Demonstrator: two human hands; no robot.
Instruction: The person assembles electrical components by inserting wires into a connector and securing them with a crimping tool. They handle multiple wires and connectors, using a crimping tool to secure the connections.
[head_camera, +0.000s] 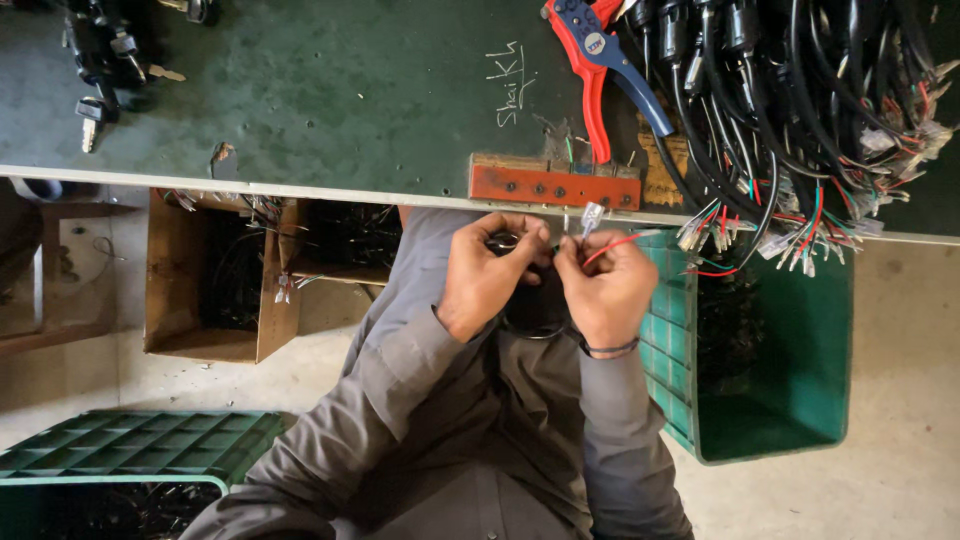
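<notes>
Left hand (487, 272) and right hand (603, 285) are raised together just below the edge of the green workbench (330, 90). The right hand's fingers are closed in a pinch on a red wire (612, 244) and a small clear connector (591, 217), which stands up above the fingertips. The left hand's fingers are curled shut on the dark cable of the same wire harness (530, 310), which loops down between the 2 wrists.

Containers observed:
1. Green plastic crate (790, 370), to the right of the hands on the floor. Dark wiring lies against its inner left wall; the visible floor of the crate is bare green.
2. Cardboard box (215, 285), under the bench at left, open, holding dark tangled wires.
3. A second green crate (120, 470), lower left, with a ribbed lid-like panel on top and dark cable showing below its rim.

On the bench: a red-and-blue crimping tool (600, 65), a red metal block (555, 187) at the edge, and a large bundle of black cables (800, 120) whose coloured wire ends overhang crate 1.
</notes>
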